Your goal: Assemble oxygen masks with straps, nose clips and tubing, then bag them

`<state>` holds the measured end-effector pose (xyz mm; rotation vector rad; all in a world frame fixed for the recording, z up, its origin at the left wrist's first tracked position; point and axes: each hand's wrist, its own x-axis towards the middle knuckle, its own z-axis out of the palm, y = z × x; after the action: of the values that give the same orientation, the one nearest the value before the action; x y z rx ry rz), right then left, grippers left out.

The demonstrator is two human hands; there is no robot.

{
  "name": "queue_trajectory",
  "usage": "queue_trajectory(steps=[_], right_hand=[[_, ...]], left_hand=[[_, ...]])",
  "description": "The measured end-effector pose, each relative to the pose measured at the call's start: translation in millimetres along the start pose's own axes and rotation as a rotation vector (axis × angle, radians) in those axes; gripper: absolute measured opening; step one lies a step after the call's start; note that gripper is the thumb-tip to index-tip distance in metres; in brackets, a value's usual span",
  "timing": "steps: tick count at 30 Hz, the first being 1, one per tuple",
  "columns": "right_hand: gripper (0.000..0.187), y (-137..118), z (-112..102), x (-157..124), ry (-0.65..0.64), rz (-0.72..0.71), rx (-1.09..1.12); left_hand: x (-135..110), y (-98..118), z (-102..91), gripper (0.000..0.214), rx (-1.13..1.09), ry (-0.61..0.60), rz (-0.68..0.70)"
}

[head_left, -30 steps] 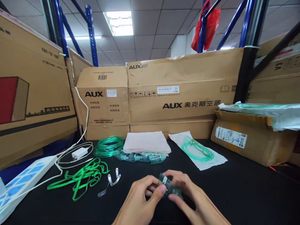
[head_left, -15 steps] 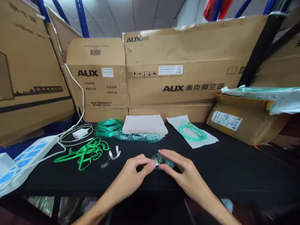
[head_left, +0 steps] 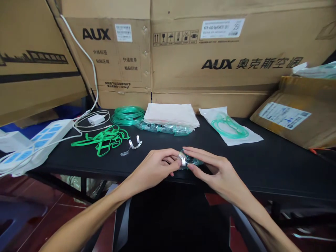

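Note:
Close to the table's front edge, both hands hold a clear, green-tinted oxygen mask (head_left: 194, 160). A small silver metal nose strip (head_left: 183, 161) lies on the mask's left end. My left hand (head_left: 154, 168) pinches that end, thumb and fingers at the metal strip. My right hand (head_left: 216, 168) grips the other side, thumb below and fingers over the top; it hides part of the mask. To the left on the table are loose bent metal strips (head_left: 135, 144) and a tangle of green elastic strap (head_left: 106, 140).
Behind lie a coil of green tubing (head_left: 128, 116), a stack of white sheets (head_left: 170, 113), several clear masks (head_left: 162, 128) and bagged tubing (head_left: 229, 127). A power strip (head_left: 43, 140) with cables sits left. Cardboard boxes (head_left: 120, 70) wall the back; a taped carton (head_left: 288, 105) stands right.
My view has tilted down and come closer to the table. The left fingers have curled in more around the mask's end, and the metal strip shows more plainly. Both hands still hold the mask.

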<state>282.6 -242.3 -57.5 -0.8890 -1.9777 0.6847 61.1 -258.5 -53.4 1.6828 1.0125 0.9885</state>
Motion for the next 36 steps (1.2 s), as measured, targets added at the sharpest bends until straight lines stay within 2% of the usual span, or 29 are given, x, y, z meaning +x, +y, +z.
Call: queue_trajectory(steps=[6,11,18,29,36], right_hand=[[0.034,-4.7,9.2,1.1,0.068,0.106,-0.017],[0.03,-10.3,11.4,2.6,0.108,0.132,-0.03],[0.028,-7.8,9.3,1.8,0.164,0.149,-0.026],[0.028,-8.4,10.3,-1.6,0.112,0.028,-0.062],[0.03,-1.6,8.8,-4.2,0.087,-0.036,-0.099]], left_hand=[[-2.1,3.4,6.3,0.013,0.085,0.104,0.037],[-1.7,-0.5,10.4,0.009,0.062,0.181,0.079],[-2.3,-2.0,14.5,0.011,0.106,0.158,0.154],[-1.8,-4.1,11.5,0.019,0.196,0.191,0.188],[-2.5,-2.2,15.6,0.015,0.191,0.247,0.168]])
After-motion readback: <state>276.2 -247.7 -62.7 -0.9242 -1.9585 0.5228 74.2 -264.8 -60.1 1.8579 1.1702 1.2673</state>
